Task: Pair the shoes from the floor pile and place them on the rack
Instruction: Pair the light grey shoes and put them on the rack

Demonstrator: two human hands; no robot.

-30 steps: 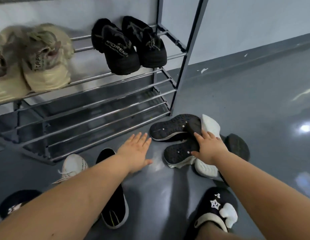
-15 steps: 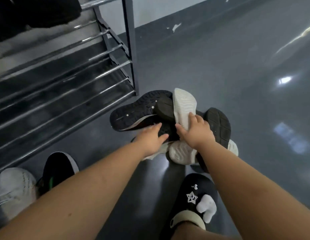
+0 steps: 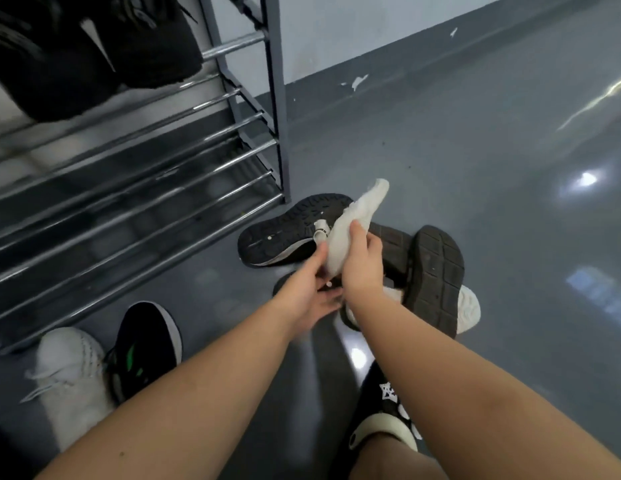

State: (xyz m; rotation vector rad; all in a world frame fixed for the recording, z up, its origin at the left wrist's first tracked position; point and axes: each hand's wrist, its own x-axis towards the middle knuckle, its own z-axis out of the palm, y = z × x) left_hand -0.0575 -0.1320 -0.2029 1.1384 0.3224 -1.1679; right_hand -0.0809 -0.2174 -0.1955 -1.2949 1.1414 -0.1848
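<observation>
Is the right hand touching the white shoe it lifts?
Touching. In the head view the right hand wraps its fingers around the white shoe.

Home entryway: shoe rack (image 3: 233,133), floor shoes (image 3: 288,233)

Kinda dim indoor light, bright glare spots on the glossy floor (image 3: 510,209), rack (image 3: 139,174) motion-blurred, edges bent fisheye-style

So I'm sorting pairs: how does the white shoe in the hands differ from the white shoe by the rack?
The lifted white shoe is off the floor, tilted toe-up and gripped by the right hand, with the left hand at its heel. The white shoe by the rack rests on the floor, laces showing, untouched, next to a black shoe. Both look white and knitted.
</observation>
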